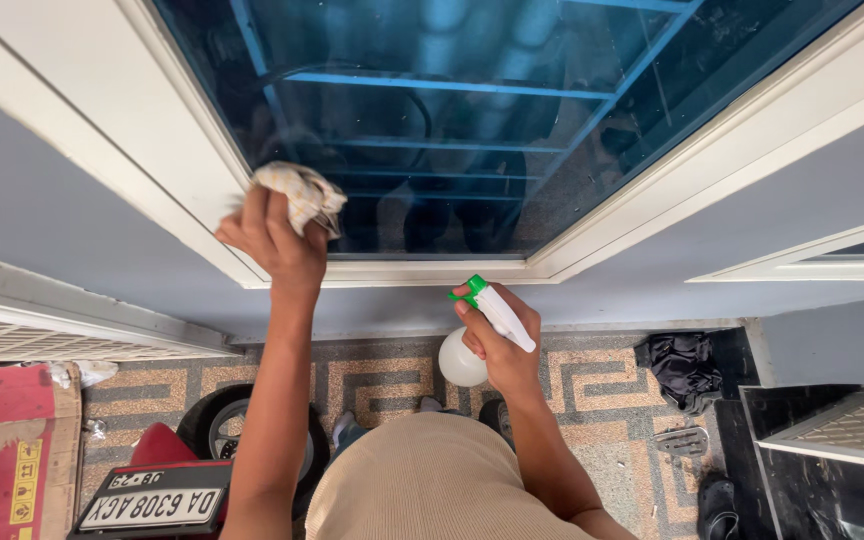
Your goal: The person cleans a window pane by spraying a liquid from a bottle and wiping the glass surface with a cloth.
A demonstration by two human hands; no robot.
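Two hands, each gripping one thing — left hand (274,238) one cloth (300,192), right hand (497,345) one spray bottle (480,335).

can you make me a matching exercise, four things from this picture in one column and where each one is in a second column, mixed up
Things:
1. crumpled cloth
2. spray bottle
3. dark garment
4. cardboard box

Places:
A. on the patterned floor at the foot of the wall, to the right
B. in the left hand, against the lower left corner of the window frame
C. at the far left edge, on the floor
D. in the right hand, below the window sill

Pairs: 1-B, 2-D, 3-A, 4-C
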